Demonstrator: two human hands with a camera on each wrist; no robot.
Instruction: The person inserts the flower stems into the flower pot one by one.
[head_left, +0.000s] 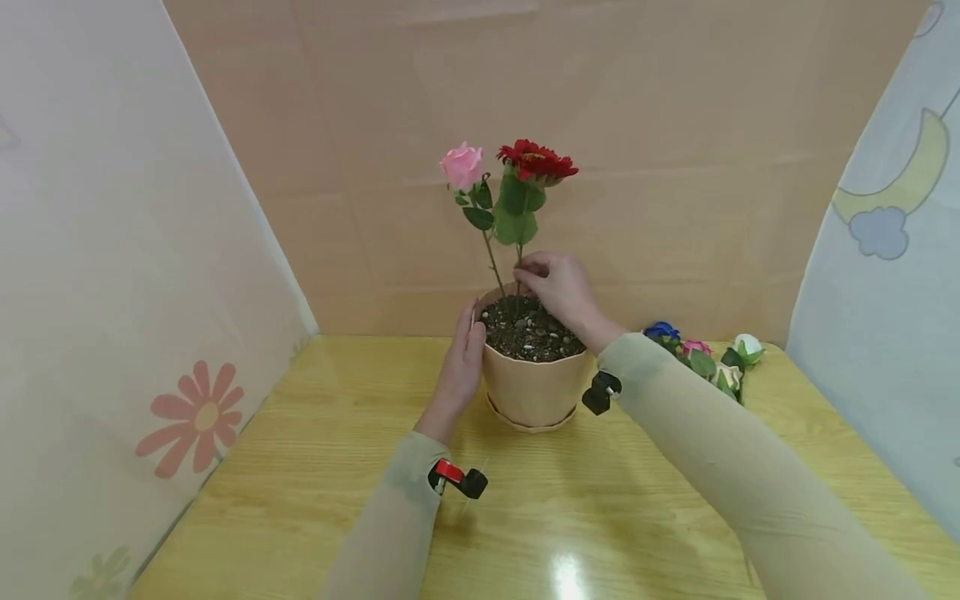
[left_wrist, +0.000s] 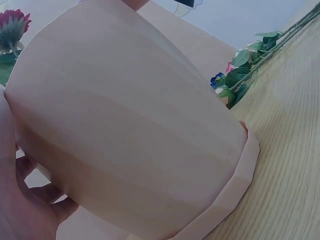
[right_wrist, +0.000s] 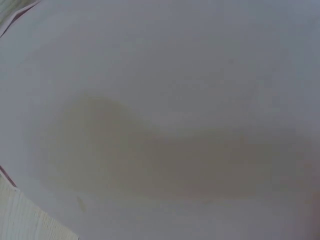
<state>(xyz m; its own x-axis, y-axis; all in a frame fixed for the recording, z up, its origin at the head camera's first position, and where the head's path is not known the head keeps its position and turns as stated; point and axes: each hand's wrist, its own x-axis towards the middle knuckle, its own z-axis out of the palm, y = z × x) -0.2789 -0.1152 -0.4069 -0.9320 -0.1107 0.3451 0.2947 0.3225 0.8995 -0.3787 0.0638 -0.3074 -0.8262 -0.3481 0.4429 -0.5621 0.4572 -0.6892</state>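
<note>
A peach flower pot (head_left: 534,387) filled with dark, pebbly soil (head_left: 531,333) stands on its saucer (head_left: 532,427). My left hand (head_left: 459,367) holds the pot's left side near the rim; the left wrist view shows its fingers (left_wrist: 42,192) bent around the wall. Above the soil, my right hand (head_left: 558,287) pinches the stem of a red flower (head_left: 536,161) between thumb and fingertips. Beside it a pink rose (head_left: 462,167) stands in the soil, leaning slightly left. The right wrist view is filled by the blurred pot wall (right_wrist: 165,75); the right hand's fingers are hidden there.
On the wooden table (head_left: 337,467), right of the pot and partly behind my right forearm, lie several flowers: a blue one (head_left: 662,331), a deep pink one (head_left: 696,347), a white one (head_left: 747,345) and a cream one (head_left: 727,377). Cloth-like walls enclose the back and sides.
</note>
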